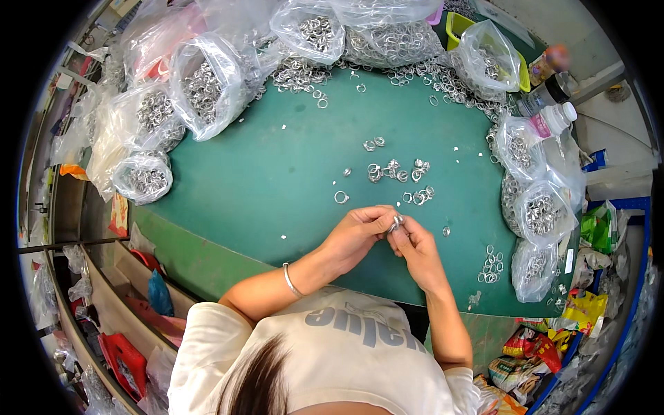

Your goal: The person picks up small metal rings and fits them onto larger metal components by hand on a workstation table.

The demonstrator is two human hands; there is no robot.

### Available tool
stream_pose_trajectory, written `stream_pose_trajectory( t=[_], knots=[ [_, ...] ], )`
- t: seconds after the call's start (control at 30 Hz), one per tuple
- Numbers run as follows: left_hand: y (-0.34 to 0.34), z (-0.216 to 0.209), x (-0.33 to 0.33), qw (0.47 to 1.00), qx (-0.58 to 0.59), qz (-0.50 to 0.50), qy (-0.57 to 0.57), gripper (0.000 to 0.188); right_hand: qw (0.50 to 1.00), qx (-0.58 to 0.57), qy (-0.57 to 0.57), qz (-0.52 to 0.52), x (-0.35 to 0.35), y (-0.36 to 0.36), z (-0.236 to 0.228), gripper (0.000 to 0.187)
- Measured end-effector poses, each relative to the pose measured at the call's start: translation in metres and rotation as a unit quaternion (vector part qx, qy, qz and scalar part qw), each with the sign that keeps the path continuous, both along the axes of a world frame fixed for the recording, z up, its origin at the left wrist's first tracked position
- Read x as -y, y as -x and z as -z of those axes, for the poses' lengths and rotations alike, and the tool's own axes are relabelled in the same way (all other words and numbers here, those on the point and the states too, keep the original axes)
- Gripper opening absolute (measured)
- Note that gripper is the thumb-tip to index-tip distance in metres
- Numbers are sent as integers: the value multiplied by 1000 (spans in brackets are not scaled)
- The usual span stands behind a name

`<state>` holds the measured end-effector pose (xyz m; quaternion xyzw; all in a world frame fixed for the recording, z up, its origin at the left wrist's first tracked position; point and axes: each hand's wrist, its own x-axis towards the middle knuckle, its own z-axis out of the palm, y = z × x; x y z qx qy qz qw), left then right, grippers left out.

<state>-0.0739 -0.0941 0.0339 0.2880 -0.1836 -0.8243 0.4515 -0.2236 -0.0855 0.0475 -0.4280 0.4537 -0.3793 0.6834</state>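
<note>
My left hand (pixel 358 234) and my right hand (pixel 417 250) meet above the near part of the green table. Between their fingertips they pinch silvery rings (pixel 395 223); how many each hand grips is hard to make out. Just beyond my hands lie small clusters of metal rings (pixel 392 171), with a pair of rings (pixel 374 144) farther back. A single ring (pixel 341 197) lies left of the clusters, and another ring (pixel 446 231) rests right of my right hand. Farther right is a small group of rings (pixel 490 266). A bangle circles my left wrist.
Clear plastic bags of rings (pixel 202 93) line the far and left edges of the green table (pixel 277 173). More bags (pixel 543 213) stand along the right edge. Loose rings (pixel 443 81) are heaped at the back. A white bottle (pixel 553 120) and a yellow-green basket (pixel 523 72) stand at the far right.
</note>
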Motion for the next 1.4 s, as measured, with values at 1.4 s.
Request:
stream_pose_trajectory(
  t=[1.4],
  knots=[
    [1, 6, -28, 992, -67, 22, -103, 10, 728, -437, 518, -102, -10, 16, -8, 16]
  ],
)
